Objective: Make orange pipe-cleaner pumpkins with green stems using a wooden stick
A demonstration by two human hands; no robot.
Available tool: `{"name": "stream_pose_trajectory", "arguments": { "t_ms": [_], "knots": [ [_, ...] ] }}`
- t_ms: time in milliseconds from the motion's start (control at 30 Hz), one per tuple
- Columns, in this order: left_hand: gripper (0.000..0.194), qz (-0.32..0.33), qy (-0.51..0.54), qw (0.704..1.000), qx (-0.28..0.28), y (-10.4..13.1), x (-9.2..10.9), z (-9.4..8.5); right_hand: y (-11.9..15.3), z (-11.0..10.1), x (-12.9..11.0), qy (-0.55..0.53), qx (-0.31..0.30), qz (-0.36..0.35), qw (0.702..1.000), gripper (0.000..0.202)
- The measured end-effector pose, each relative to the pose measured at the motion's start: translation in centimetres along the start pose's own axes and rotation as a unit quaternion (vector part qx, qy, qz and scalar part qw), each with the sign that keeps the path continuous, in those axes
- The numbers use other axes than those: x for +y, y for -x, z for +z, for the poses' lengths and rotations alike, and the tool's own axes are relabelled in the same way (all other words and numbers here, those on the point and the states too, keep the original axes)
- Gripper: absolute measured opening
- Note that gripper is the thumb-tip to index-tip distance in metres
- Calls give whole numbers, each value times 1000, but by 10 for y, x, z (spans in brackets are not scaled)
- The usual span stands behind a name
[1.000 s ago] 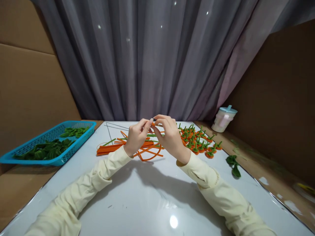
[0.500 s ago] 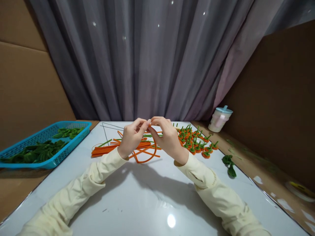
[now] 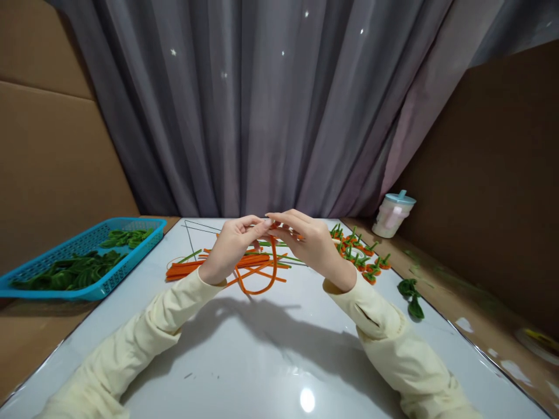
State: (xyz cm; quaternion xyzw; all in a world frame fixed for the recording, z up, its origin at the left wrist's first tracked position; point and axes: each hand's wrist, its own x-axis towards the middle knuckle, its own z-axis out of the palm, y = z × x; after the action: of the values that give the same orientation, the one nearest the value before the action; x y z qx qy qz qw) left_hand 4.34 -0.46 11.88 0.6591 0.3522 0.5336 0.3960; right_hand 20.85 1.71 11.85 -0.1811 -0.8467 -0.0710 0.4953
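Observation:
Between the fingertips of both hands is an orange pipe cleaner (image 3: 275, 263), its long end hanging down in a curved loop. My left hand (image 3: 231, 247) pinches it with thumb and forefinger. Fingers of my right hand (image 3: 318, 244) are closed on it from the other side, stretched over its upper end. What shape the pinched end has is hidden by the fingers. Behind and below the hands lies a bundle of orange pipe cleaners (image 3: 187, 270), with a few green ones across it. To the right stand several small orange coiled pieces with green stems (image 3: 370, 273).
A blue basket (image 3: 160, 231) with green leaf-shaped pieces (image 3: 72, 269) stands at the left. Green leaf pieces (image 3: 414, 307) lie near the table's right edge. A lidded cup (image 3: 393, 216) stands at the back right. Cardboard walls and a grey curtain (image 3: 262, 116) surround the white table.
My right hand has turned and moved slightly right, its fingers now straighter and laid over the pipe cleaner. The hanging loop has shifted a little. The view has tilted slightly.

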Motion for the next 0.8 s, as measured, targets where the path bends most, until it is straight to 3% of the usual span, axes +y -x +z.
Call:
{"name": "stream_pose_trajectory", "arguments": {
  "t_ms": [233, 400, 800],
  "knots": [
    [25, -118, 97, 983, -102, 7, 13, -8, -3, -10, -15, 17, -2, -17, 1000, 15],
    [21, -144, 142, 968, -146, 9, 17, -10, -5, -15, -21, 19, -3, -25, 1000, 17],
    [18, -163, 186, 958, -146, 11, 21, -8, -2, -19, -23, 44, -34, -28, 998, 25]
  ]
}}
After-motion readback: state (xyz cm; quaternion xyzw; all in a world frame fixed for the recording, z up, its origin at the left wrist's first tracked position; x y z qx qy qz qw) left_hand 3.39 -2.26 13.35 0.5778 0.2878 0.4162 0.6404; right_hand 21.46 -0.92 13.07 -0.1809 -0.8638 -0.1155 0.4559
